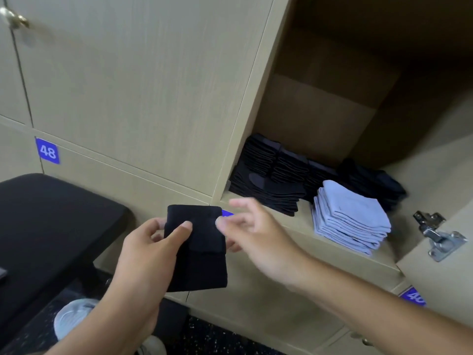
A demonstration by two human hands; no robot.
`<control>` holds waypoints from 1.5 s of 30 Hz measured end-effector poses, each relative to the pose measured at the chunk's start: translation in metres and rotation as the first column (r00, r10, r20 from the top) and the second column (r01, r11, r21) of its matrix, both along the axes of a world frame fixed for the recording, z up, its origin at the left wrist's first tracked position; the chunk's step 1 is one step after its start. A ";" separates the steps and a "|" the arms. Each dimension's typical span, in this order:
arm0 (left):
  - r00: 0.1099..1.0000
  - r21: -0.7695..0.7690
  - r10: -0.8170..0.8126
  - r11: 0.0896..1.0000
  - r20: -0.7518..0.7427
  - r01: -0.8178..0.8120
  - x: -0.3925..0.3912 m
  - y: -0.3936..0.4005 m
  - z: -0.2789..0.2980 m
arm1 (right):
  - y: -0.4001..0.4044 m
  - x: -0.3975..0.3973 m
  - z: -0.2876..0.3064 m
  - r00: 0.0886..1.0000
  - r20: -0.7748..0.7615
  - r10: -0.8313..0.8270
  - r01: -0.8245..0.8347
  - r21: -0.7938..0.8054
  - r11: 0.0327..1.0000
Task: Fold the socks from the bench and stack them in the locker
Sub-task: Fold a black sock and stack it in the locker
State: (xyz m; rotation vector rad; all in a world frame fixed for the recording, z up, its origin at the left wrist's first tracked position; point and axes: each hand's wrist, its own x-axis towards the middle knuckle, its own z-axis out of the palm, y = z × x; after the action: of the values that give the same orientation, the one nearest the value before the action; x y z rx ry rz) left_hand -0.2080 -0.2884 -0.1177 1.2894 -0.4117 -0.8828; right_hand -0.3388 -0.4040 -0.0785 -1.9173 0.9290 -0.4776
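Note:
A folded black sock (202, 262) hangs in front of the lockers, gripped by my left hand (146, 249) with the thumb across its front. My right hand (256, 237) is beside the sock's right edge, blurred, fingers spread, with fingertips near or behind that edge; a grip cannot be told. In the open locker (302, 221) stand stacks of folded black socks (268, 175) at the left and back, and a stack of folded light blue socks (350, 216) in front at the right.
The black bench (51, 216) is at the lower left, below the closed locker doors, one labelled 48 (47, 151). The open locker's door with a metal hinge (435, 234) stands at the right. A light shoe (74, 316) shows on the dark speckled floor.

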 end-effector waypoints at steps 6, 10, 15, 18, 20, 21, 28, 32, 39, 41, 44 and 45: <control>1.000 0.003 -0.006 1.000 -0.002 0.006 -0.003 0.003 0.004 | 0.010 0.000 -0.005 0.999 0.019 0.050 -0.052 0.148 0.988; 1.000 0.017 0.021 1.000 -0.015 -0.021 0.000 0.000 -0.001 | 0.007 0.001 -0.004 0.998 0.054 0.025 -0.032 0.137 0.990; 0.999 0.034 0.046 0.998 -0.012 -0.046 0.003 -0.007 0.000 | -0.010 -0.007 0.008 0.986 0.157 -0.061 0.048 0.085 0.995; 0.999 0.057 0.003 0.998 0.051 -0.006 0.002 -0.009 0.003 | -0.027 -0.015 0.013 0.973 0.207 -0.100 0.086 0.079 0.993; 0.991 0.088 -0.062 0.995 0.122 0.051 -0.002 -0.008 0.003 | -0.040 -0.021 0.012 0.959 0.242 -0.147 0.126 0.101 0.987; 0.981 0.116 -0.089 0.991 0.174 0.069 -0.003 -0.008 0.002 | -0.046 -0.023 0.012 0.950 0.255 -0.178 0.153 0.117 0.981; 0.644 0.370 -0.259 0.928 0.720 -0.040 -0.010 0.001 -0.003 | -0.082 -0.045 0.023 0.840 0.348 -0.416 0.390 0.147 0.909; 0.406 0.412 -0.336 0.904 0.850 -0.116 -0.015 0.004 0.001 | -0.105 -0.051 0.047 0.823 0.382 -0.421 0.420 0.091 0.903; 0.350 0.391 -0.312 0.902 0.883 -0.184 -0.017 0.004 0.002 | -0.184 -0.052 0.102 0.824 0.393 -0.409 0.403 0.101 0.909; 0.354 0.380 -0.300 0.907 0.886 -0.183 -0.016 0.004 0.001 | -0.203 -0.052 0.110 0.849 0.333 -0.410 0.396 0.113 0.911; 0.349 0.364 -0.287 0.914 0.892 -0.179 -0.016 0.004 0.001 | -0.226 -0.052 0.112 0.847 0.295 -0.443 0.417 0.149 0.896; 0.343 0.361 -0.286 0.916 0.895 -0.178 -0.016 0.004 0.000 | -0.232 -0.051 0.110 0.845 0.287 -0.451 0.422 0.160 0.892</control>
State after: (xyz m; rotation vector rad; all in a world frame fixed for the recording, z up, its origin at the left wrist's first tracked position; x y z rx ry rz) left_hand -0.2240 -0.2843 -0.1173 2.1568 -1.2682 -0.1170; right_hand -0.3901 -0.6355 0.0319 -1.4782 1.1506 -0.9674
